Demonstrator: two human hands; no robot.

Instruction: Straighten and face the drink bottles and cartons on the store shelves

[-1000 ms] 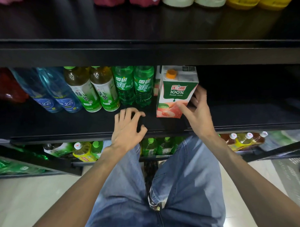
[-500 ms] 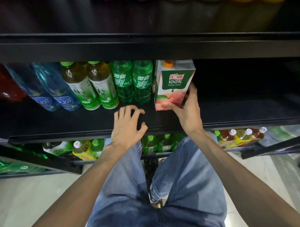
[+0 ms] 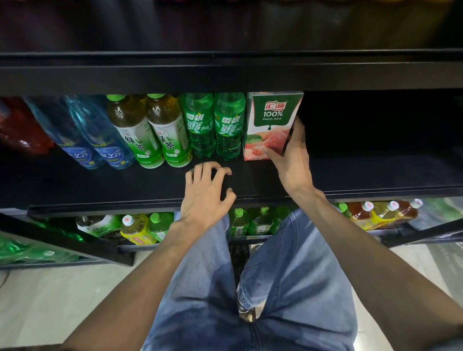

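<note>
While the right hand (image 3: 291,161) grips the upright peach juice carton (image 3: 273,124) by its lower right edge, the left hand (image 3: 206,195) rests loosely curled, holding nothing, on the shelf (image 3: 119,187) before the green soda bottles (image 3: 213,127) beside the carton.

Middle shelf (image 3: 119,187), counted left to right:
- red bottle (image 3: 19,131): one, blurred at left edge
- blue water bottles (image 3: 95,141): two
- green tea bottles (image 3: 153,136): two
- green soda bottles (image 3: 213,127): two
- peach juice carton (image 3: 271,124): one

Hands: two. Left hand (image 3: 206,198), right hand (image 3: 291,156).

Lower shelf, right end: amber and yellow bottles with white caps (image 3: 381,212): three. Green-capped bottles (image 3: 249,220) below middle: about three; rest too hidden to count.

Top shelf: bottle bases cut off, count unclear.
</note>
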